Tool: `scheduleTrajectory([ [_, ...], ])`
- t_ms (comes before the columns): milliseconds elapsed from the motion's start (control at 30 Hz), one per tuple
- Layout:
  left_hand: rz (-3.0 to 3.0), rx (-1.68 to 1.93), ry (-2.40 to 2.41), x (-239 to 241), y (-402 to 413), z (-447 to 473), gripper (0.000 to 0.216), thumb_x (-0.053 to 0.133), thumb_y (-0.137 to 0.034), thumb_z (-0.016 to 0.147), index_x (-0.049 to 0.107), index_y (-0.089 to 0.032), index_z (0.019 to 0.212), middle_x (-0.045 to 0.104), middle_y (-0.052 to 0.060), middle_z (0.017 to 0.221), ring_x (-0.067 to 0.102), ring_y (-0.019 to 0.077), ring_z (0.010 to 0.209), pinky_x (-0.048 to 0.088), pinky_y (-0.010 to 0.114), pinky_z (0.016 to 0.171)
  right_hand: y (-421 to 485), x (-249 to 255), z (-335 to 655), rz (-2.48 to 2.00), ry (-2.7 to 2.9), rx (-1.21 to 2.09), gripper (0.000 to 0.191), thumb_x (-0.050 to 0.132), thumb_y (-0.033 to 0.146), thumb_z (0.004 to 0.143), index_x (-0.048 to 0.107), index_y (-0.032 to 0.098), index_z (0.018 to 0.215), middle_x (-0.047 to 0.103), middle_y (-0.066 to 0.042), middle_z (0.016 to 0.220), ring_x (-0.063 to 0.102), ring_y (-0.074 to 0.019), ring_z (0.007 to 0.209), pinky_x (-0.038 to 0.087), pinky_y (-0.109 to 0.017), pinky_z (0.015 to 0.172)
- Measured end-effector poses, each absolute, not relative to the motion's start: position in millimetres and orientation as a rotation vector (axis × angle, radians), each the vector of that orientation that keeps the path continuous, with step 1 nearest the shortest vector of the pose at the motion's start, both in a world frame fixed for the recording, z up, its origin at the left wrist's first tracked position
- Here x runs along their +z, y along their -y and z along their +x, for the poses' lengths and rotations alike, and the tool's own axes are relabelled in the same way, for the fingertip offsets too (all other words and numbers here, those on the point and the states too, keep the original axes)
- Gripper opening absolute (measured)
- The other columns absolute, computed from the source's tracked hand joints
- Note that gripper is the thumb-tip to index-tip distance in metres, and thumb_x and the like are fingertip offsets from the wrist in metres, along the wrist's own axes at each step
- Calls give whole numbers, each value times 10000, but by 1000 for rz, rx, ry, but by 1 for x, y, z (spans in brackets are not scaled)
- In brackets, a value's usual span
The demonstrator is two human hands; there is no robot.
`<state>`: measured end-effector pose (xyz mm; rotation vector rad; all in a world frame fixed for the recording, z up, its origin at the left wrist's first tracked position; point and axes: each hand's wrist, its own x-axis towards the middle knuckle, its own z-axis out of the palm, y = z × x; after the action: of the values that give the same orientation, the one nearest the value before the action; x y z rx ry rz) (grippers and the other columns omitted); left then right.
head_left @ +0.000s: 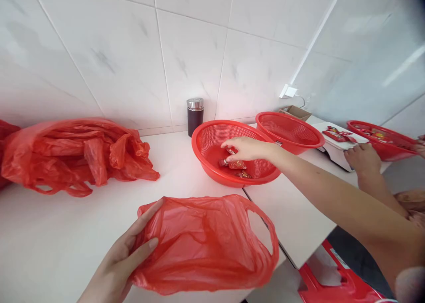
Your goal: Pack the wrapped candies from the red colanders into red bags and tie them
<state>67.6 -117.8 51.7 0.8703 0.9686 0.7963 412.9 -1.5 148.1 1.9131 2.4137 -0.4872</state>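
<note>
My left hand (121,254) grips the near-left rim of a red plastic bag (199,245), its thumb on the inner side. The bag's mouth is spread wide, and a loop handle stands out on its right. Over a red perforated basket (212,179), my right hand (247,149) reaches in from the right. Its curled fingers and thumb close around a small red-wrapped candy (231,150). Several more wrapped candies (244,174) lie at the basket's bottom, beneath the hand.
A pile of red plastic bags (76,152) lies at left. A dark tumbler (195,117) stands by the wall. Right of it is a second red basket (288,130). A co-worker's hand (361,159) touches a white scale (337,150) bearing red packets, beside a third basket (381,145).
</note>
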Motion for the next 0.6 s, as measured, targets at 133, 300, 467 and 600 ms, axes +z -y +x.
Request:
scheduleTrajectory([
  [133, 821, 838, -994, 38, 112, 63, 764, 695, -403, 765, 354, -425, 1449, 435, -30, 1501, 491, 334, 1288, 560, 352, 904, -24, 109, 437, 1899, -2055, -493, 920, 778, 442, 620, 420, 196, 1431, 583, -167, 1259, 581, -360, 1100, 457, -406, 848],
  [300, 801, 848, -1025, 32, 110, 62, 814, 721, -404, 737, 339, -424, 1455, 456, -17, 1488, 488, 340, 1289, 548, 360, 929, -25, 98, 441, 2017, -2048, -484, 852, 719, 393, 677, 395, 173, 1434, 614, -181, 1193, 607, -359, 1031, 462, -405, 796],
  [467, 781, 844, -1002, 28, 111, 61, 809, 718, -408, 738, 339, -436, 1453, 437, -19, 1501, 480, 359, 1291, 559, 381, 912, -6, 147, 417, 2016, -2241, -700, 331, 462, 392, 885, 594, 177, 1099, 657, -103, 1129, 638, -235, 977, 487, -295, 770],
  [600, 780, 851, -1016, 30, 112, 64, 787, 703, -408, 757, 339, -429, 1454, 425, -25, 1509, 480, 350, 1293, 560, 368, 911, 36, 167, 364, 1569, -2534, -1531, 251, 428, 364, 927, 546, 192, 1068, 669, -47, 1065, 656, -154, 880, 506, -246, 701],
])
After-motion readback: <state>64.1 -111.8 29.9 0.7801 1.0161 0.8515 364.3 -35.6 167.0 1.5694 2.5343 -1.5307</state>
